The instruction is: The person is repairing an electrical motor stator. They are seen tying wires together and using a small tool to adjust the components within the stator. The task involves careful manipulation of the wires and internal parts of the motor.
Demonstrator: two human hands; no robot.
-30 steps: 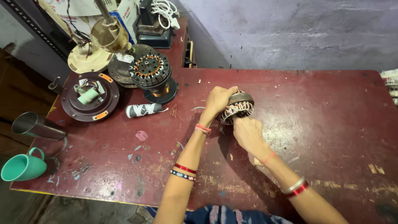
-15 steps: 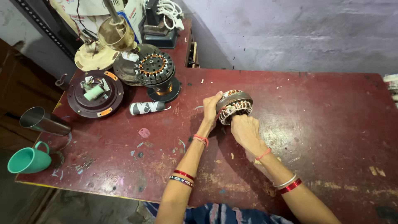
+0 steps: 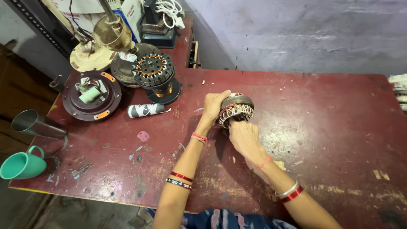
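A round motor stator (image 3: 237, 108) with copper windings and white slot paper is tilted on its edge above the dark red table (image 3: 322, 127). My left hand (image 3: 213, 107) grips its left side with the fingers curled over the rim. My right hand (image 3: 243, 136) is under its near side, fingers pressed against the windings. Both wrists wear red thread and bangles.
At the back left stand another wound stator (image 3: 153, 70) on a black base, a dark round motor cover (image 3: 90, 95), a brass fan part (image 3: 112, 36) and a paper roll (image 3: 146, 110). A steel cup (image 3: 36, 124) and a green mug (image 3: 21, 164) sit at the left edge.
The stator and both hands have stayed in about the same place while the stator turned and tilted slightly in my grip. The view shifted a little.
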